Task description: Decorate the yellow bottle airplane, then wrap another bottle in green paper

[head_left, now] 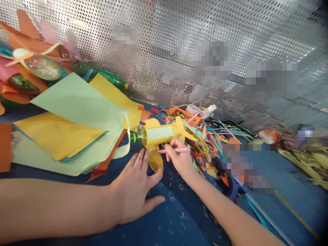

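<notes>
A green plastic bottle (142,136) lies on its side, wrapped in yellow paper with a pale green strip along its body. Yellow paper fins (180,127) stick out at its far-right end, and a larger yellow flap (155,159) hangs toward me. My right hand (178,158) grips a pink marker (182,149), its tip at that flap. With fingers spread, my left hand (138,186) rests beside the bottle, fingertips at the flap's edge. A curled pale green paper strip (125,148) lies near the bottle's green cap.
Yellow and pale green paper sheets (79,99) are stacked at left. Behind them are bottles dressed in orange and pink paper (42,66). Paper scraps (202,164) and dark blue scissors (233,189) lie at right. A perforated metal panel (164,65) rises behind the blue table (176,218).
</notes>
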### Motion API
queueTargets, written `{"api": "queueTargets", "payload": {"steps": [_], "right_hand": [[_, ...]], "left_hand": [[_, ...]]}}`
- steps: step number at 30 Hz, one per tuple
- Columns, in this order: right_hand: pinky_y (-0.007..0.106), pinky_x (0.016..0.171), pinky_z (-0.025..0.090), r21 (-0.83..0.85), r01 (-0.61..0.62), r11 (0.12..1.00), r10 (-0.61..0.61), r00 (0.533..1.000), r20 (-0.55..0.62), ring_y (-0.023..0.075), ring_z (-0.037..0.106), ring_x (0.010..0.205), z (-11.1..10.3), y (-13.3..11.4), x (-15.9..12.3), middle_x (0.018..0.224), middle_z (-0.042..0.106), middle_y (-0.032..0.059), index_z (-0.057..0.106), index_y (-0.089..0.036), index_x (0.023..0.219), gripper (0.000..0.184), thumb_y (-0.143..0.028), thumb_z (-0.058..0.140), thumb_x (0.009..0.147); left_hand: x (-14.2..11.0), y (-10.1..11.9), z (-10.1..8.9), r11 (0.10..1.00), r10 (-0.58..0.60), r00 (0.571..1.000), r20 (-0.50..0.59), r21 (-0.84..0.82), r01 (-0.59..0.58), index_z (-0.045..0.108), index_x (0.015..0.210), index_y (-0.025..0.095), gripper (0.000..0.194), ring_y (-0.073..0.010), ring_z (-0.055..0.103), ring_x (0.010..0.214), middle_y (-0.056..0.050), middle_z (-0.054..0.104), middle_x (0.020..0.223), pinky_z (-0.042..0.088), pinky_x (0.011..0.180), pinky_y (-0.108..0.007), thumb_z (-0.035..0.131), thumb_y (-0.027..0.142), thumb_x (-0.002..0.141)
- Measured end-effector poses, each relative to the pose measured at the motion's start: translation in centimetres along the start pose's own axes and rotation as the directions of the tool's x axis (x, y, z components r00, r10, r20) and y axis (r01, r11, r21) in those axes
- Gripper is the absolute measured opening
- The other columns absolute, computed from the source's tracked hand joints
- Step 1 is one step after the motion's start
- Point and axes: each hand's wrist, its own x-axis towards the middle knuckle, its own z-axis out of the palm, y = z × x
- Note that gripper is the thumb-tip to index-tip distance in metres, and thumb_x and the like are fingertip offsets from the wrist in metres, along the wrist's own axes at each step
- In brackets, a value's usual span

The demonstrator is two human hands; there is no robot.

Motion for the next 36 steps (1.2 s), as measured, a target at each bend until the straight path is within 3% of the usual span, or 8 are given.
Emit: {"api": "queueTargets", "payload": {"steps": [9,17,20,23,29,36], "right_hand": [[0.022,0.049,0.039,0.036,0.03,0.999,-0.03,0.999,0.014,0.0079,0.04,0.037,0.12,0.14,0.07,0.038,0.045,-0.0107,0.036,-0.023,0.061,0.027,-0.029,0.054,0.082],[0.02,0.045,0.035,0.044,0.013,0.999,-0.012,1.0,-0.028,0.0071,0.037,0.036,0.01,-0.09,-0.03,0.036,0.041,-0.0109,0.035,-0.022,0.059,0.028,-0.023,0.052,0.081],[0.019,0.047,0.039,0.051,0.013,0.999,-0.011,0.998,-0.055,0.0066,0.035,0.035,-0.05,-0.1,-0.23,0.036,0.038,-0.0115,0.035,-0.022,0.058,0.028,-0.021,0.052,0.081],[0.02,0.053,0.044,0.08,0.006,0.997,-0.005,1.0,-0.006,0.0062,0.036,0.034,-0.02,0.19,-0.26,0.036,0.038,-0.0122,0.036,-0.022,0.059,0.027,-0.022,0.052,0.081],[0.018,0.045,0.036,0.056,0.003,0.998,-0.004,1.0,0.006,0.0065,0.038,0.035,0.09,0.37,-0.11,0.036,0.041,-0.0114,0.037,-0.022,0.06,0.027,-0.023,0.054,0.08],[0.018,0.047,0.038,0.038,0.006,0.999,-0.006,1.0,0.016,0.0067,0.039,0.035,0.07,0.12,-0.16,0.036,0.041,-0.0115,0.037,-0.022,0.059,0.026,-0.023,0.053,0.08]], "left_hand": [[0.0,0.01,0.11,1.0,-0.004,1.0,0.004,0.002,0.004,0.046,0.133,0.024,0.062,-0.0457,0.022,0.134,-0.022,0.031,0.146,0.026,0.104,-0.059,0.03,0.064,0.088],[-0.03,-0.01,0.25,1.0,0.0,1.0,-0.006,-0.003,0.0,0.046,0.133,0.023,0.062,-0.0463,0.022,0.134,-0.024,0.032,0.145,0.026,0.104,-0.059,0.03,0.064,0.088],[-0.01,-0.04,0.28,1.0,-0.001,1.0,-0.005,-0.009,0.001,0.047,0.132,0.024,0.062,-0.0455,0.022,0.134,-0.022,0.032,0.146,0.026,0.104,-0.059,0.03,0.063,0.088],[-0.05,-0.08,0.32,1.0,0.0,1.0,-0.007,-0.014,0.0,0.047,0.132,0.024,0.062,-0.0452,0.021,0.135,-0.021,0.031,0.146,0.025,0.105,-0.059,0.031,0.064,0.088],[-0.1,-0.08,0.36,1.0,-0.001,1.0,-0.018,-0.005,0.0,0.047,0.132,0.025,0.062,-0.0448,0.022,0.135,-0.02,0.031,0.147,0.026,0.104,-0.058,0.031,0.064,0.088],[-0.11,-0.05,0.35,1.0,0.008,1.0,-0.022,0.006,-0.008,0.047,0.132,0.024,0.062,-0.0453,0.024,0.134,-0.021,0.033,0.145,0.026,0.104,-0.059,0.031,0.064,0.087]]}}
